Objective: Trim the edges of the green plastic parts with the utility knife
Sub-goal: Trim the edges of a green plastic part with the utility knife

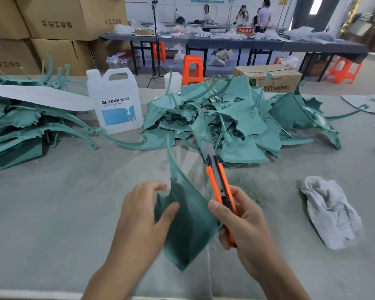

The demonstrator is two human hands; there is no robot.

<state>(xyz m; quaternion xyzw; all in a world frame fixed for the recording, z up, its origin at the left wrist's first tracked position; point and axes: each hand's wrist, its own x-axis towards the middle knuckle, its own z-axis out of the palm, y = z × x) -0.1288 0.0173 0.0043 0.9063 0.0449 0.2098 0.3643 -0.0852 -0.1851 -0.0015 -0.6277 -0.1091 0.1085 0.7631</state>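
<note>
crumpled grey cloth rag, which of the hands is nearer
Right. The right hand, gripping the orange utility knife, is left of the grey rag; the left hand, holding the green plastic part, farther left.

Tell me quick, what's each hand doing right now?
Left hand: holds the green plastic part, thumb curled over its face.
Right hand: grips the orange utility knife, blade extended along the part's right edge.

You hold a thin, curved teal-green plastic panel (188, 217) upright in your left hand (139, 215), with its narrow arm pointing away from you. The orange utility knife (220, 187), blade extended, lies along its right edge, gripped in your right hand (245, 224). More green parts lie heaped on the table (74, 202): a centre pile (236, 122) and a left pile (20, 131).
</note>
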